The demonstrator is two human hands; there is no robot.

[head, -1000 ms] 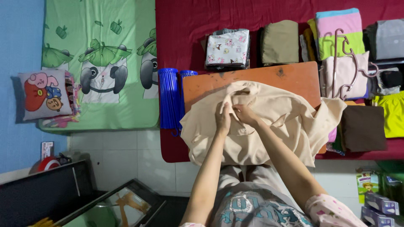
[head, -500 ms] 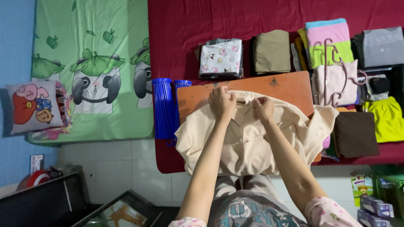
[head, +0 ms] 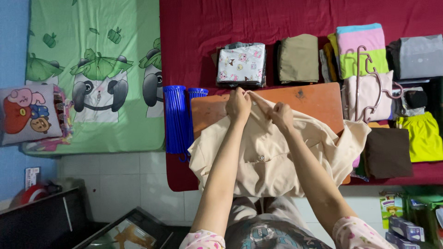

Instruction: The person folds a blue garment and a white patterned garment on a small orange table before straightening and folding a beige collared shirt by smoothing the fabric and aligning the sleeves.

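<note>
Both grips pinch the beige shirt's (head: 272, 157) collar: left hand (head: 238, 105) and right hand (head: 280, 115), seemingly over the orange board (head: 314, 99).

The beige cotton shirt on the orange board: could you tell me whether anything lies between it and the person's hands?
Nothing visible does. The left hand and right hand both pinch the beige cotton shirt at its collar end, directly on the cloth, above the orange wooden board.

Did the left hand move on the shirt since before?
Yes. The left hand slid up the beige shirt toward the far edge of the orange board, nearer the folded patterned cloth.
</note>
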